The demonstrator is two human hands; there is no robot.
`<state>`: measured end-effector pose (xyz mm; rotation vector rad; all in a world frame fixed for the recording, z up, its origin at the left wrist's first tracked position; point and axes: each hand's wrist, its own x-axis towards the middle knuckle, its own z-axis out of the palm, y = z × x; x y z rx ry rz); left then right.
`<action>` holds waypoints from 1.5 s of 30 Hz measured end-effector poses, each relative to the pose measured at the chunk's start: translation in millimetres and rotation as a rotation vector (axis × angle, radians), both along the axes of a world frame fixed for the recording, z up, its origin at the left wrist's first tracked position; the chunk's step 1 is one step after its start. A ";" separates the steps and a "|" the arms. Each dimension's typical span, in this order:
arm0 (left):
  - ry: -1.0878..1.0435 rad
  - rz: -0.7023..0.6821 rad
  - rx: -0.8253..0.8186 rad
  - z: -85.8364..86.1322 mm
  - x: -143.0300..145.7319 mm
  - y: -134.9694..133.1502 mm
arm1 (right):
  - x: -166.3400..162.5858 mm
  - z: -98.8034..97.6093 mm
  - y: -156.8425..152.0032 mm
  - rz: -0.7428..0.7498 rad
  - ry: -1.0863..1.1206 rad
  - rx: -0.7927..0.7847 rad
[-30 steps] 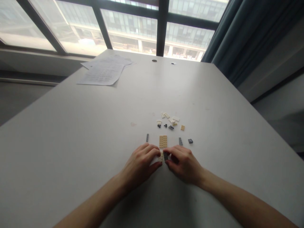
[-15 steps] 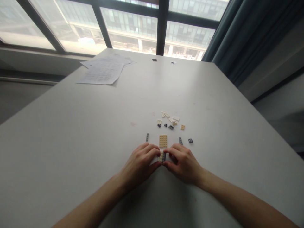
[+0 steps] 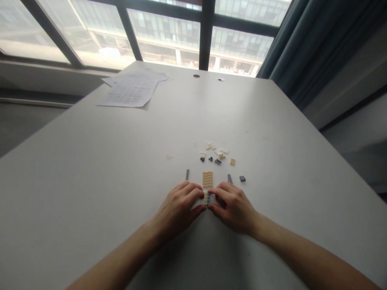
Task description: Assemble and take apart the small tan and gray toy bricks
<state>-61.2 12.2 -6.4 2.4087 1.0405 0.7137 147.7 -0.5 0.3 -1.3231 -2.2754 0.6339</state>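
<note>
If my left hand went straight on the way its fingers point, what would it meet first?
Beyond the cream piece at its fingertips, your left hand would probably meet the gray piece first, then your right hand; exact depth is unclear.

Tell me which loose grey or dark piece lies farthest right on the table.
The squarish dark piece, just right of the narrow grey piece near the right hand. All the others lie farther left.

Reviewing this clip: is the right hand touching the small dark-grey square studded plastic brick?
Apart. The head view shows a strip of white tabletop separating the right hand from the dark-grey square studded brick.
</note>
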 end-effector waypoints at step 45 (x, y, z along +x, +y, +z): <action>0.007 0.009 0.019 1.7 0.3 -0.5 | -0.1 -1.1 0.7 0.021 0.009 0.039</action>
